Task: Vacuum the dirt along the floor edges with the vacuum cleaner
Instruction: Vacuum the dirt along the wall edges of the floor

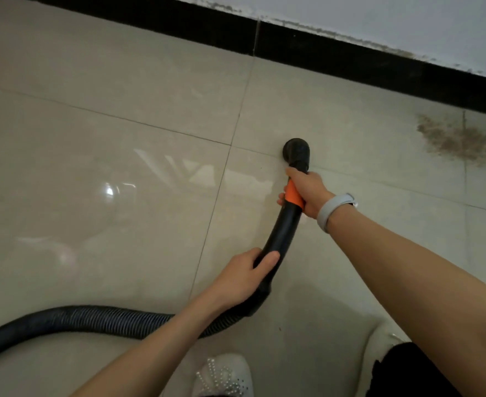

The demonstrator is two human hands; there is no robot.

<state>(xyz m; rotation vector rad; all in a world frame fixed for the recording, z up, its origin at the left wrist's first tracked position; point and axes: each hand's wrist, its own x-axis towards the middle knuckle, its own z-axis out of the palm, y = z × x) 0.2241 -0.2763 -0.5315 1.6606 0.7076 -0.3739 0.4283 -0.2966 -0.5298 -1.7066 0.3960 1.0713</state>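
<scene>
The right arm reaches forward and down across the glossy beige tiled floor (121,156), its right hand (307,193) wrapped round the rigid black vacuum tube (286,224) at its orange collar (293,196), fingers curled under and thumb pointing toward the nozzle. A pale grey wristband (332,210) sits on that wrist. The left arm comes in from the lower edge, and the left hand (241,279) grips the same tube lower down, where it bends, thumb laid along the top and fingers closed beneath.

The ribbed black flexible hose (78,320) runs from behind the left forearm out to the left edge, lying on the tiles. The round black nozzle (296,150) at the tube's tip is down at the floor, by a grout line, well short of the black skirting band (350,58) that runs along the foot of the white wall (407,18).

A patch of brown dirt (459,138) lies to the right of the nozzle, near the skirting, apart from the nozzle. A white shoe with pearl beads (224,376) shows at the bottom edge.
</scene>
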